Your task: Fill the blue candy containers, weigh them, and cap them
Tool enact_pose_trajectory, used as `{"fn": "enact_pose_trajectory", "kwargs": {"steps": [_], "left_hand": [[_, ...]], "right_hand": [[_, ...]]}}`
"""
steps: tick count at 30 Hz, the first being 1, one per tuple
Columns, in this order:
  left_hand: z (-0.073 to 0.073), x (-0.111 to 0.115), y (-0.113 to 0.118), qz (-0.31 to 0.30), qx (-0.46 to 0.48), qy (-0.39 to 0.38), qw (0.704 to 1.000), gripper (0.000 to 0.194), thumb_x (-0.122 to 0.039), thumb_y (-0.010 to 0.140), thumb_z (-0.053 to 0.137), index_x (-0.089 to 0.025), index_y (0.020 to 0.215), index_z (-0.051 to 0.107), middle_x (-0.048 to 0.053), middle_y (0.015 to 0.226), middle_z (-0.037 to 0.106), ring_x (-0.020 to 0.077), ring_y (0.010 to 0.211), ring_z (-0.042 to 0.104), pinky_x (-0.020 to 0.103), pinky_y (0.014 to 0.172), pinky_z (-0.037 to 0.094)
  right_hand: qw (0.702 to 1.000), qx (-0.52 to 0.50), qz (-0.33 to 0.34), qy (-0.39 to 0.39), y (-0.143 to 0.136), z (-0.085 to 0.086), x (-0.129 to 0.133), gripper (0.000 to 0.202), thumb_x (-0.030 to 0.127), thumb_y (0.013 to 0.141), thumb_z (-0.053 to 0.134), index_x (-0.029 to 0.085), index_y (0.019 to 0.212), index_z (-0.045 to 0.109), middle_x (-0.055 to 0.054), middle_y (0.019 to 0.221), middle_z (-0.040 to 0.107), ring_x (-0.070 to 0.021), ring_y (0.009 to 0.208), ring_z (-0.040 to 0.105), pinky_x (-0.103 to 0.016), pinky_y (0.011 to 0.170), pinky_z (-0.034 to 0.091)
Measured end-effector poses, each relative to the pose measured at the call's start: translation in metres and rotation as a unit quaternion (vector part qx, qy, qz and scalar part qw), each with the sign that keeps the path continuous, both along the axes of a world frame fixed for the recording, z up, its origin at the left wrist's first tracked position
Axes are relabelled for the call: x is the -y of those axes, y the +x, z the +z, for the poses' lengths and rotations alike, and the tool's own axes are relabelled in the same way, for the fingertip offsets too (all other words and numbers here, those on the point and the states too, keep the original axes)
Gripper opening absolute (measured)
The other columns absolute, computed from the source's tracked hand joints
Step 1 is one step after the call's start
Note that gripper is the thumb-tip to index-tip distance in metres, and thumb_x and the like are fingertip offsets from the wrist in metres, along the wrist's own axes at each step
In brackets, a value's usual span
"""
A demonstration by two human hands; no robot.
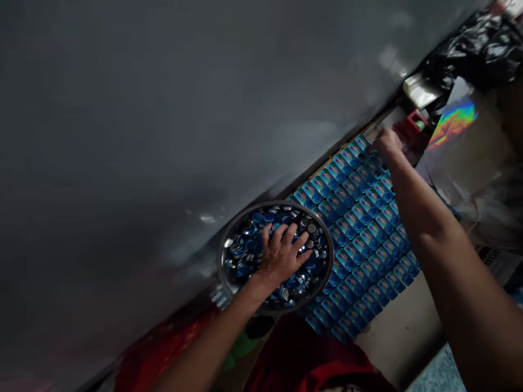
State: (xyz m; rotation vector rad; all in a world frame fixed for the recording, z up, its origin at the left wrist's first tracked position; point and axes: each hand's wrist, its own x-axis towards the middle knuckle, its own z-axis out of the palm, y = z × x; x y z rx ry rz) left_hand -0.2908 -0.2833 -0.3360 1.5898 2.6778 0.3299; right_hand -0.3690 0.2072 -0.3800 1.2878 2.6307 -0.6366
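A round metal bowl (330, 261) holds a heap of small round blue and silver pieces (244, 269). My left hand (283, 253) lies on the heap with its fingers spread. Beside and partly under the bowl, rows of blue cards (359, 223) with round blue parts cover the surface. My right hand (387, 144) is at the upper end of the rows, its fingers curled together over the cards; what they hold, if anything, is too small to make out.
A dark wall (143, 136) runs along the left. Beyond my right hand are a red object (412, 130), a shiny rainbow-coloured sheet (455, 122) and black plastic bags (486, 49). Red cloth (310, 348) shows below the bowl.
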Motion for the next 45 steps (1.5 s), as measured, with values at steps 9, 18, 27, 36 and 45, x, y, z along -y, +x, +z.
{"fn": "enact_pose_trajectory", "kwargs": {"steps": [9, 18, 27, 36, 45], "left_hand": [[0.017, 0.0, -0.024, 0.027, 0.133, 0.025, 0.99, 0.025, -0.034, 0.104, 0.061, -0.027, 0.125, 0.073, 0.011, 0.101, 0.074, 0.0255, 0.087, 0.069, 0.041, 0.087, 0.054], [0.062, -0.012, -0.032, 0.095, 0.255, 0.12, 0.955, 0.023, -0.031, 0.102, 0.065, -0.024, 0.123, 0.071, 0.007, 0.115, 0.077, 0.0243, 0.107, 0.075, 0.036, 0.096, 0.059], [0.078, -0.086, -0.026, 0.158, 0.401, 0.186, 0.883, 0.019, -0.033, 0.093, 0.073, -0.023, 0.109, 0.077, 0.007, 0.104, 0.079, 0.0233, 0.09, 0.076, 0.032, 0.083, 0.061], [0.09, -0.158, -0.093, 0.37, 0.788, 0.262, 0.417, 0.014, -0.025, 0.097, 0.068, -0.012, 0.099, 0.074, 0.006, 0.084, 0.076, 0.0137, 0.069, 0.073, 0.023, 0.064, 0.063], [0.054, -0.178, -0.107, 0.331, 0.864, 0.227, 0.304, 0.034, -0.035, 0.109, 0.048, -0.012, 0.107, 0.074, 0.015, 0.105, 0.08, 0.0227, 0.094, 0.08, 0.035, 0.081, 0.068]], "right_hand": [[0.993, -0.101, -0.005, 0.053, 0.05, 0.038, 0.051, 0.021, 0.04, 0.088, 0.075, 0.022, 0.097, 0.075, -0.01, 0.102, 0.075, -0.0307, 0.106, 0.069, -0.049, 0.098, 0.055], [0.817, -0.318, 0.028, -0.481, 0.131, 0.126, 0.264, 0.026, 0.051, 0.084, 0.08, 0.027, 0.089, 0.07, 0.001, 0.079, 0.071, -0.0198, 0.071, 0.066, -0.034, 0.068, 0.053], [0.854, -0.354, -0.083, -0.373, 0.132, 0.104, 0.247, 0.013, 0.04, 0.073, 0.072, 0.031, 0.082, 0.073, 0.003, 0.076, 0.075, -0.0236, 0.071, 0.069, -0.038, 0.069, 0.058], [0.995, -0.091, 0.013, 0.028, 0.045, 0.052, 0.077, 0.024, 0.018, 0.081, 0.066, 0.023, 0.097, 0.084, -0.006, 0.109, 0.081, -0.0242, 0.104, 0.072, -0.032, 0.094, 0.054], [0.991, 0.123, 0.055, 0.022, -0.003, 0.026, 0.048, 0.023, 0.026, 0.079, 0.087, 0.024, 0.101, 0.081, -0.014, 0.113, 0.079, -0.0334, 0.107, 0.073, -0.041, 0.088, 0.057]]}}
